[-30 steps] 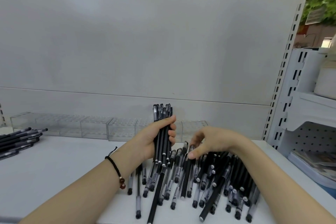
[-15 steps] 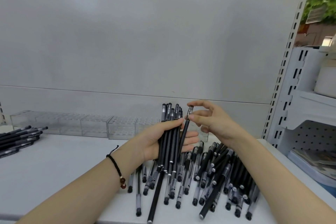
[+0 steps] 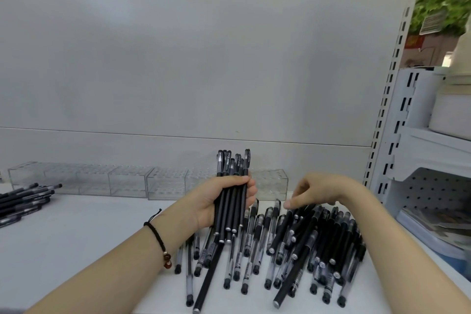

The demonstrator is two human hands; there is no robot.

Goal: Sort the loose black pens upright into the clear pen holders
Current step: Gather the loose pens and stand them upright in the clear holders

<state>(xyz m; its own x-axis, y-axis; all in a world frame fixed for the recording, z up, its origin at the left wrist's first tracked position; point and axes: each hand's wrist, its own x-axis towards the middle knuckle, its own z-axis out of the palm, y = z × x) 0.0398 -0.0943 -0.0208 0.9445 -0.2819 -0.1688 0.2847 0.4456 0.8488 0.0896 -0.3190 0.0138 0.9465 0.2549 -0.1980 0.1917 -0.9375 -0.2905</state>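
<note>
Black pens (image 3: pixel 300 250), clear holders (image 3: pixel 127 181), white shelf (image 3: pixel 76 237); black bracelet (image 3: pixel 155 234), beads (image 3: pixel 167 260) perhaps reddish-brown.

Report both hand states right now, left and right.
Left hand: closed around a bundle of black pens, held upright.
Right hand: open, fingers reaching onto the loose pen pile, holding nothing.

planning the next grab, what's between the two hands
Head view: capped ends of loose pens on the shelf, a clear holder behind them.
</note>
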